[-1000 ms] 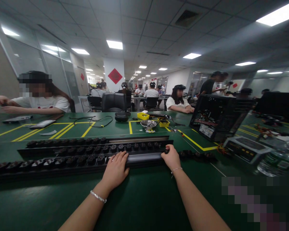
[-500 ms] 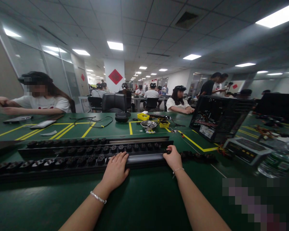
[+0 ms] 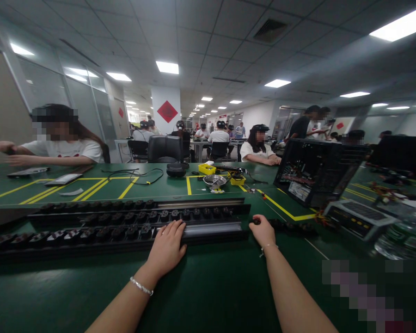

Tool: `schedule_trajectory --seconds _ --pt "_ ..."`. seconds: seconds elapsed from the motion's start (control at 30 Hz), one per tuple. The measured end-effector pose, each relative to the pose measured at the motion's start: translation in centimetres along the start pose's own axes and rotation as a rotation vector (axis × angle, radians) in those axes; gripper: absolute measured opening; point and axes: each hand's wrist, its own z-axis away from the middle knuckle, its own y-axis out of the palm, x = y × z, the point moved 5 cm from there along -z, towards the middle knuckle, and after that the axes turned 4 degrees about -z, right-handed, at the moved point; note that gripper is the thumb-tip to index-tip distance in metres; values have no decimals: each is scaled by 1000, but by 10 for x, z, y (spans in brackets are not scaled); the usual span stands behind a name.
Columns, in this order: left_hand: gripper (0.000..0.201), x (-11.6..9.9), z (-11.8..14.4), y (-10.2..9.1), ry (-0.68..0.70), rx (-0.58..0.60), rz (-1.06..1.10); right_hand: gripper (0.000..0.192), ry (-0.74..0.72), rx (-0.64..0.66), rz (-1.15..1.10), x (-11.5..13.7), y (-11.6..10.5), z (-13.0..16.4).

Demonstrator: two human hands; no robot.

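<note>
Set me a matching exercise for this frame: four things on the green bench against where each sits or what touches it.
Things:
1. left hand
2. right hand
3. metal bowl
4. open computer case

Places:
A. far side of the bench, beside yellow bins
B. on the nearest long rail
C. past the rail's right end, at a row of small black parts
D. right of the rails, tilted

Pairs: 1-B, 2-C, 3-A, 4-D

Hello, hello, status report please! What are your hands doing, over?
Left hand flat on the near black rail. Right hand off the rail's end, at a row of black parts. Nothing between the hands.
</note>
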Motion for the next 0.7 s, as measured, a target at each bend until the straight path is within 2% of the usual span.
schedule_trajectory --seconds 0.4,0.7 --pt "56 1 1 0 -8 15 0 39 95 36 145 -10 -10 -6" --pt "56 1 0 1 -9 14 1 37 16 -54 364 -8 -15 -3"
